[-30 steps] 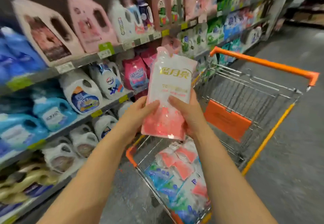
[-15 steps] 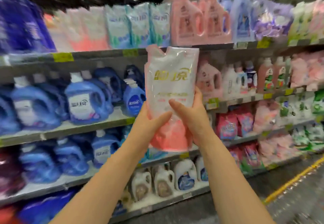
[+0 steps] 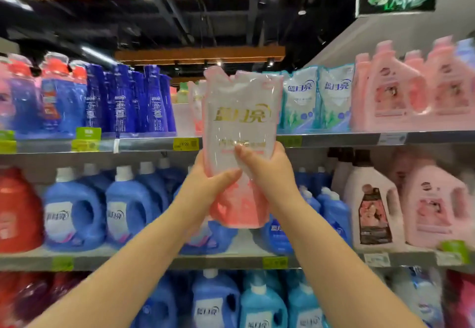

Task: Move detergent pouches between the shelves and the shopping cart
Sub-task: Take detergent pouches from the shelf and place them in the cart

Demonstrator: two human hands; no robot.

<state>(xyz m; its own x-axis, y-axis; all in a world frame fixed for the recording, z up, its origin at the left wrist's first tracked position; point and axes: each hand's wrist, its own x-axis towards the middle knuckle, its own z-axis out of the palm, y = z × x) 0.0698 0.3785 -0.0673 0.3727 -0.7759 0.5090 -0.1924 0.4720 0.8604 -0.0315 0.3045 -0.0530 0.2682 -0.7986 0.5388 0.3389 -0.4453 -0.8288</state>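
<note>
I hold a white and pink detergent pouch (image 3: 240,132) upright with both hands, raised in front of the top shelf (image 3: 334,138). My left hand (image 3: 208,186) grips its lower left side, and my right hand (image 3: 267,168) grips its lower right, thumb across the front. The pouch's top half covers a gap on the top shelf, where similar pink pouches (image 3: 196,108) stand just behind it. White and teal pouches (image 3: 317,99) stand to its right. The shopping cart is out of view.
Dark blue pouches (image 3: 128,101) and red-capped bottles (image 3: 55,93) fill the top shelf's left side; pink jugs (image 3: 411,91) fill its right. Blue jugs (image 3: 102,207) and pink jugs (image 3: 434,204) line the middle shelf. More blue jugs (image 3: 262,302) stand below.
My view has swung from the cart to the shelves and tilted up. Both hands have lifted the pouch from above the cart to the top shelf's height.
</note>
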